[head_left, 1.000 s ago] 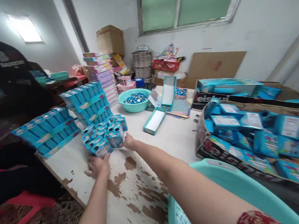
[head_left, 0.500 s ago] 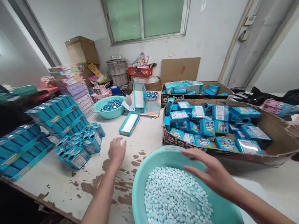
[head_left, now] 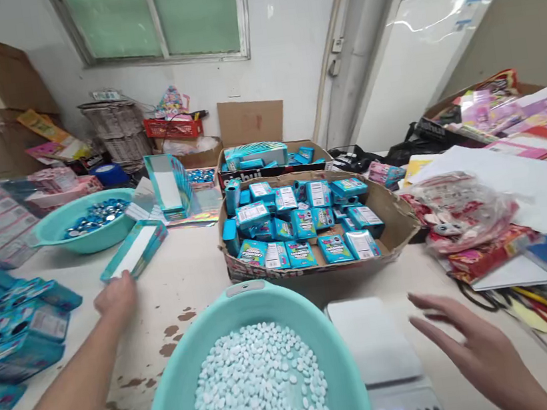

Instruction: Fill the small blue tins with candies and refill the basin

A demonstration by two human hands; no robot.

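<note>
My left hand (head_left: pixel 115 297) hovers over the white table, just below a flat teal tray box (head_left: pixel 134 250); its fingers are curled under and hidden. My right hand (head_left: pixel 473 343) is open with fingers spread, empty, over the table right of a white scale (head_left: pixel 374 346). A teal basin (head_left: pixel 211 347) full of pale blue tablets sits between my arms. Behind it a cardboard tray (head_left: pixel 395 219) holds several small blue boxes.
A pile of small blue boxes (head_left: pixel 12 327) lies at the left. A teal bowl (head_left: pixel 55 234) of shiny blue pieces stands at the back left. Bags, papers and colourful packages (head_left: pixel 461 214) crowd the right side. An upright open blue box (head_left: pixel 166 185) stands behind the tray box.
The view has swung right. My hands left the pile of small boxes; the left hand moved toward the flat teal box, the right hand passed over the basin to beside the scale.
</note>
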